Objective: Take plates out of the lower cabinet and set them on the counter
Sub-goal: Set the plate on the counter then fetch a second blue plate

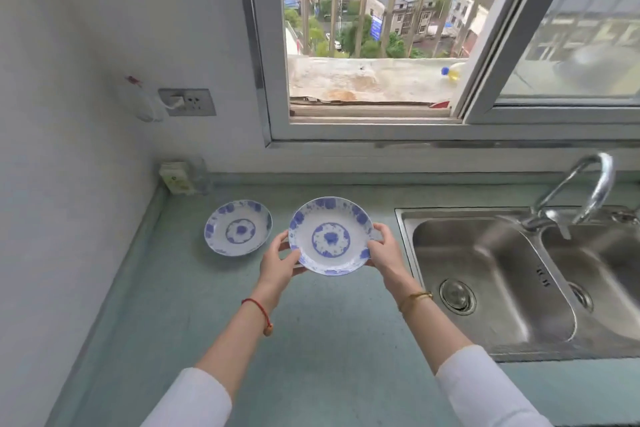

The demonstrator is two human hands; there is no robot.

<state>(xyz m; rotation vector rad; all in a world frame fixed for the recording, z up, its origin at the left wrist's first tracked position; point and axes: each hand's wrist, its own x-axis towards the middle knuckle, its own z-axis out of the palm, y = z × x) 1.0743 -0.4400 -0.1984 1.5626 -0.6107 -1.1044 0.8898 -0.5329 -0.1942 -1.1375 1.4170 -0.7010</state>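
I hold a white plate with a blue flower pattern (330, 236) above the green counter (311, 340), tilted slightly toward me. My left hand (278, 262) grips its left rim and my right hand (384, 250) grips its right rim. A second plate of the same pattern (238, 227) lies flat on the counter just to the left, apart from the held one. The lower cabinet is out of view.
A steel double sink (502, 288) with a curved tap (585, 191) fills the counter's right side. A wall (69, 184) bounds the left, with a socket (187, 101). A small box (175, 177) stands in the back corner under the open window (374, 28).
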